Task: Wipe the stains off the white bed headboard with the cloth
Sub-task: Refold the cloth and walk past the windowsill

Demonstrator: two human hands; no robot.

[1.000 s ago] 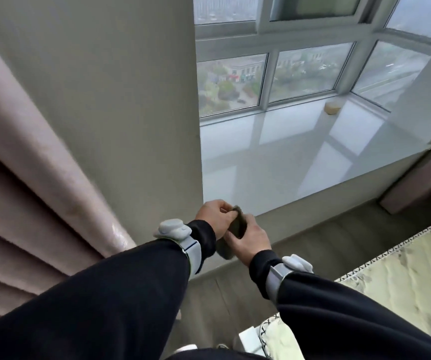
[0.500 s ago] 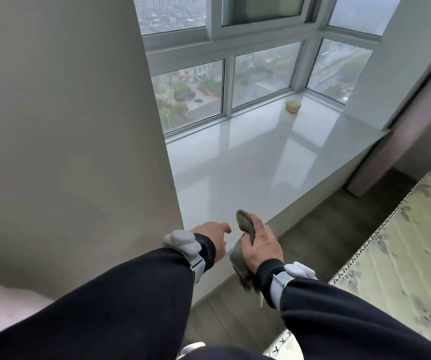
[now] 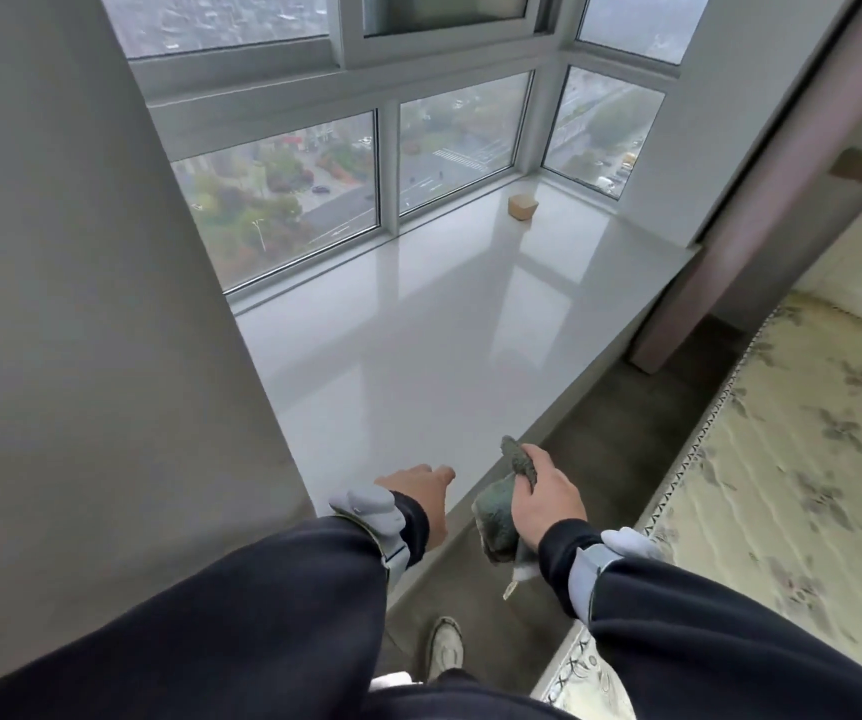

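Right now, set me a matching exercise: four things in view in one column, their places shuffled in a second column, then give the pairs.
1 cloth
2 brown box
3 mattress
4 shoe

a on the floor, bottom centre
b far end of the window ledge
c gripped in the right hand
d along the right edge of the view

Pairs: 1-c, 2-b, 3-d, 4-a

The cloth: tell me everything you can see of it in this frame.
The cloth is dark grey-green with a nubby, towel-like look, bunched into a wad. The right hand grips it, fingers curled round its middle; one end pokes up past the fingers, the bulk hangs below the palm, and a paler corner dangles lowest. It hangs in the air by the edge of the window ledge, touching nothing else.
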